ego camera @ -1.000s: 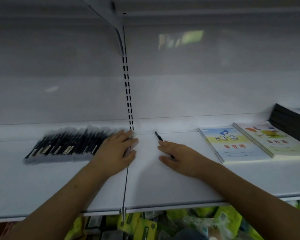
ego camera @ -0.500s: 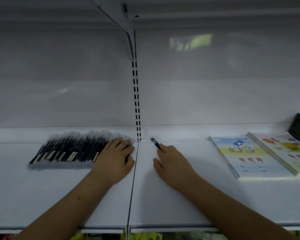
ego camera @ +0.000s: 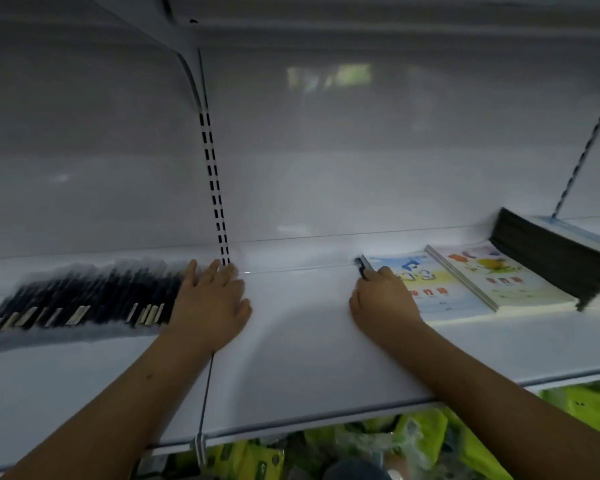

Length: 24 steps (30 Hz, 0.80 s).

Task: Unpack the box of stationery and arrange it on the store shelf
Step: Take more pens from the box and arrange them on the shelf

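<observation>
Lying flat on the white shelf (ego camera: 291,368): left hand (ego camera: 210,306), palm down, fingers straight and spread, grip released, holding nothing; its fingertips reach the slotted upright (ego camera: 215,188) at the back panel, and its outer edge touches the row of pens.

Row of pens (ego camera: 84,299): dark barrels in clear sleeves, laid side by side on the left shelf section, blurred at the tips.

Right hand (ego camera: 383,301): knuckles up on the right shelf section, fingers curled, grip grasping a single dark pen (ego camera: 362,266) whose tip pokes out toward the back wall, just beside the exercise book's left edge.

Exercise book (ego camera: 430,289): pale blue and yellow cover, lying flat. Second exercise book (ego camera: 499,278): orange and yellow print, overlapping the first's right edge. Dark stack (ego camera: 551,258): tilted, at far right, contents unclear.

Below the shelf: yellow-green packets (ego camera: 413,441), blurred.
</observation>
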Each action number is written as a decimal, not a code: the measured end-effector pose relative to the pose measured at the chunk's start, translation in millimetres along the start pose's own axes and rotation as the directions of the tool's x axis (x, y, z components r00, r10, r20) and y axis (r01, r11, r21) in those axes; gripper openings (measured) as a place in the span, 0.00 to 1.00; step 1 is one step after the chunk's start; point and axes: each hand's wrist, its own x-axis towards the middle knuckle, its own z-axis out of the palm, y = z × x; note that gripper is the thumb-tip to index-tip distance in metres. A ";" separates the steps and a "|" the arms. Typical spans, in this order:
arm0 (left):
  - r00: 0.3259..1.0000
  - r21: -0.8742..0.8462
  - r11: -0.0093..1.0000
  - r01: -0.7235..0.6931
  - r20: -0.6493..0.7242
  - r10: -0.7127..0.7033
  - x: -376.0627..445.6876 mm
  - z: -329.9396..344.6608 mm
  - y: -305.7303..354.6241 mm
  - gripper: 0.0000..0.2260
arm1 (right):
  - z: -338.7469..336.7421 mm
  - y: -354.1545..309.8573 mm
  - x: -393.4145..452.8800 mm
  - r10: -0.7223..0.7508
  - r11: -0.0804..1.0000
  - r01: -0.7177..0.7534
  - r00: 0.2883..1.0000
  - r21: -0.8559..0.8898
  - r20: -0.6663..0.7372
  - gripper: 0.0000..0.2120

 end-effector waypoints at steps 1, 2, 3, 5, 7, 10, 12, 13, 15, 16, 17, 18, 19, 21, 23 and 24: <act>1.000 -0.038 0.999 0.020 0.021 -0.020 -2.0 2.7 -0.9 0.32 | -1.3 -1.0 -3.6 0.021 1.000 -0.021 0.999 0.005 -0.024 0.16; 0.999 -0.068 0.997 0.038 0.032 -0.035 -3.8 4.0 -4.6 0.30 | -1.9 -2.4 -5.9 0.042 0.999 -0.042 0.997 0.010 -0.062 0.16; 0.999 -0.090 0.995 0.041 0.031 -0.039 -4.9 5.6 -9.9 0.28 | -1.7 -3.8 -6.6 0.064 0.998 -0.063 0.995 0.008 -0.080 0.17; 1.000 -0.092 0.996 0.013 0.005 -0.013 -7.3 8.9 -21.7 0.26 | -0.3 -5.2 -5.2 0.093 0.996 -0.092 0.991 0.013 -0.099 0.19; 0.999 -0.069 0.997 -0.038 0.008 0.038 -8.7 11.3 -33.4 0.27 | 2.0 -4.4 -3.0 0.104 0.995 -0.104 0.992 0.015 -0.076 0.20; 0.995 -0.080 0.993 -0.088 0.033 0.091 -9.3 5.4 -41.7 0.35 | 6.3 -3.1 -3.3 0.109 0.990 -0.100 0.990 0.104 -0.093 0.20; 0.993 -0.130 0.989 -0.071 0.082 0.082 -8.0 1.6 -42.6 0.40 | 5.8 -1.9 -4.4 0.115 0.974 -0.097 0.990 0.206 -0.081 0.21; 0.993 -0.143 0.988 -0.060 0.095 0.074 -7.6 -0.8 -41.8 0.40 | 5.2 -0.9 -5.0 0.111 0.968 -0.093 0.991 0.232 -0.069 0.22; 0.995 -0.153 0.987 -0.046 0.078 0.059 -7.7 -5.0 -38.0 0.37 | 3.6 2.6 -5.3 0.111 0.965 -0.095 0.992 0.243 -0.056 0.25; 0.997 -0.162 0.986 -0.050 0.045 0.058 -7.5 -6.7 -34.6 0.35 | 1.9 6.1 -5.1 0.127 0.960 -0.109 0.990 0.256 -0.057 0.25; 0.998 -0.166 0.984 -0.060 0.009 0.063 -6.9 -9.4 -29.9 0.35 | 0.3 10.7 -4.4 0.150 0.950 -0.126 0.987 0.285 -0.064 0.25; 0.997 -0.166 0.983 -0.076 -0.025 0.073 -5.9 -12.8 -23.9 0.35 | -0.8 16.7 -3.1 0.170 0.938 -0.141 0.983 0.316 -0.067 0.24; 0.995 -0.170 0.981 -0.096 -0.055 0.088 -3.9 -15.8 -16.9 0.35 | -1.9 24.1 -1.9 0.178 0.930 -0.150 0.982 0.336 -0.055 0.23; 0.991 -0.202 0.971 -0.127 -0.072 0.114 1.9 -17.7 -1.6 0.35 | 0.2 37.3 -0.7 0.155 0.930 -0.150 0.988 0.337 0.011 0.23; 0.990 -0.275 0.951 -0.139 -0.057 0.128 4.6 -13.0 13.4 0.35 | 6.9 43.5 -4.1 0.135 0.936 -0.146 0.989 0.320 0.059 0.24; 0.991 -0.322 0.937 -0.133 -0.049 0.124 4.7 -8.2 19.5 0.33 | 10.6 43.9 -6.3 0.137 0.939 -0.151 0.988 0.310 0.066 0.24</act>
